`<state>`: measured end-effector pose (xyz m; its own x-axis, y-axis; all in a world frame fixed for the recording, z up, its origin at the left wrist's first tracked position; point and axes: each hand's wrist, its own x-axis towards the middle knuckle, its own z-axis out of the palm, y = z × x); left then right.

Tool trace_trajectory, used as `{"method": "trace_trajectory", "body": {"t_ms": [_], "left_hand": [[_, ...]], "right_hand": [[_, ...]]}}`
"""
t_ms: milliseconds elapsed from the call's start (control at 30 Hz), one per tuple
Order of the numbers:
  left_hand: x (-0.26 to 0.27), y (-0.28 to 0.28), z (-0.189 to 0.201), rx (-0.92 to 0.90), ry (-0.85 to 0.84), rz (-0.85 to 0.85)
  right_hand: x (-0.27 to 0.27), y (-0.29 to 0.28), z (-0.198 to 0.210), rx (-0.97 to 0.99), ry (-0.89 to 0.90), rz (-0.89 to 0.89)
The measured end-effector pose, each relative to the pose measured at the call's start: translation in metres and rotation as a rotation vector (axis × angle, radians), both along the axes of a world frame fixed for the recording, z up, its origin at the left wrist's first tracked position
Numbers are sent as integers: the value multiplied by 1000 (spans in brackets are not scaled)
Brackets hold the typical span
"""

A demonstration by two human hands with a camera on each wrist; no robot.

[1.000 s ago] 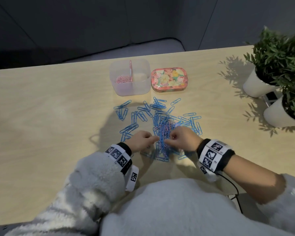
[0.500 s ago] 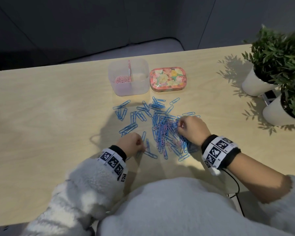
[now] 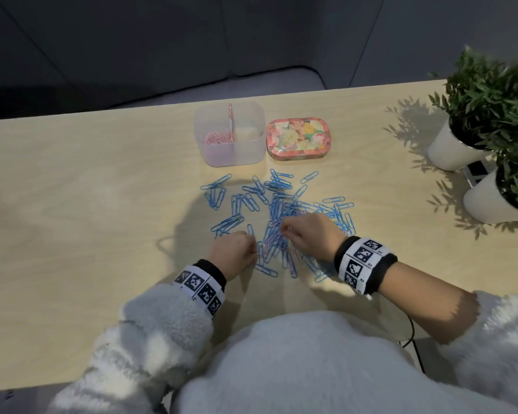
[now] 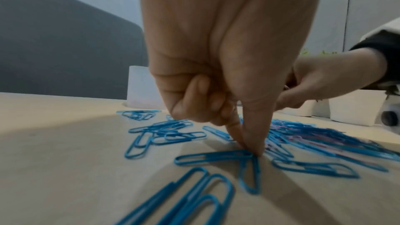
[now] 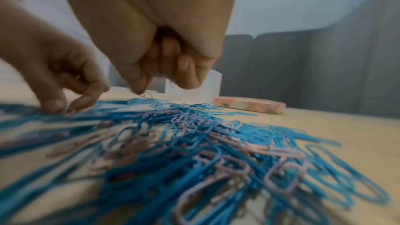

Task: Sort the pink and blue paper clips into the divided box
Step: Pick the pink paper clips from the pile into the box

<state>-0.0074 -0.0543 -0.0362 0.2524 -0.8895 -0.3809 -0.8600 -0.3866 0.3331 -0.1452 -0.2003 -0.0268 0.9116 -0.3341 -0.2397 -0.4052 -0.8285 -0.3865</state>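
At the left of the wooden table (image 3: pixel 72 219), the person's left hand (image 3: pixel 235 253) sits at the near-left fringe of the clip pile. Its forefinger and thumb (image 4: pixel 252 141) come together, tips down, on the end of a single blue clip (image 4: pixel 214 157) lying flat on the wood; the other fingers are curled into the palm. Working at the fringe looks deliberate: there the clips lie singly and can be picked one at a time without snagging neighbours.

Further in, the blue paper clips (image 3: pixel 251 198) are spread thinly toward the far side, while the dense tangle (image 5: pixel 194 151) in the middle mixes blue with the remaining pink paper clips (image 5: pixel 281 175). Beyond the pile stands the divided box (image 3: pixel 210 150), translucent, with a pink partition; its left compartment already holds a heap of pink clips (image 3: pixel 217 138), and the right compartment appears bare, presumably kept for blue.

The right hand (image 3: pixel 308 234) hovers over the thick of the tangle, fingers curled in. The wrist view shows thin wire loops hanging from its fingertips (image 5: pixel 140 81), probably pink clips gathered for a single trip to the box, though blur hides their colour.

Right of the box lies its floral lid (image 3: pixel 296 138), set aside so the opening stays free. Two potted plants (image 3: pixel 491 115) stand at the far right, well apart.
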Motion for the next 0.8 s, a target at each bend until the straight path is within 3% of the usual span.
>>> {"method": "trace_trajectory", "body": {"t_ms": [100,233,367,467,533,600,667,800], "left_hand": [[6,1,2,-21,99,85],[18,-2,6,-38,432,283],[18,-9,12,-35,749,418],[13,-17,13,-15,881,492],[8,-21,14,12,898,527],[4,-23,15,31,853,516],[0,-24,15,16,673,417],[-9,-18,4,-30,247,213]], "right_hand": [[-4,-13,-3,379,-236,-341],[-15,-25,-4,942,-247,-620],[-22,-18,-7,1126,-187,-638],[-20,-8,-2,1261,-138,-756],[-18,-2,0,1138,-49,-713],[-19,3,-2,722,59,-437],[-22,12,-6,397,149,-211],[-21,21,-13,197,184,-98]]}}
